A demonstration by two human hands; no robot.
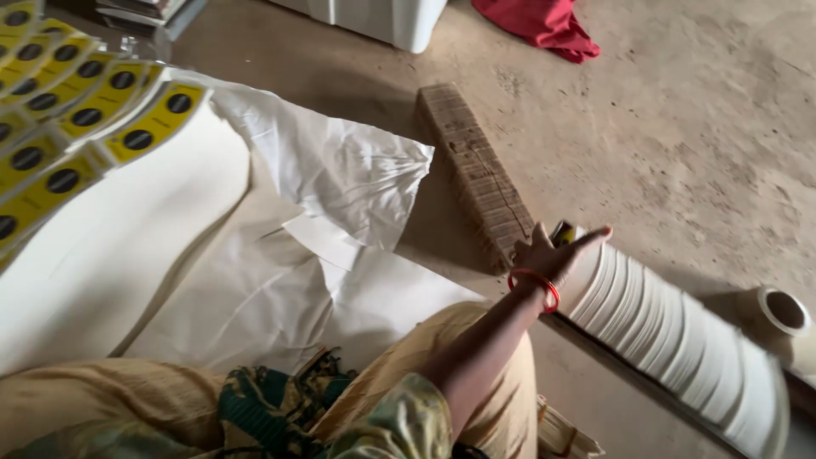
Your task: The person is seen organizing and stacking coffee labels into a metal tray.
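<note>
Nearest, yellow-trousered knees over white paper sheets [255, 297] spread on a bare concrete floor [680, 127]. Right hand [552, 253] reaching out, fingers spread on the end of a long row of white paper cups [671, 331] lying sideways. Left hand out of view. Beyond, a wooden block [472, 166], yellow labels [76, 119], red cloth [544, 24], white container [382, 17].
</note>
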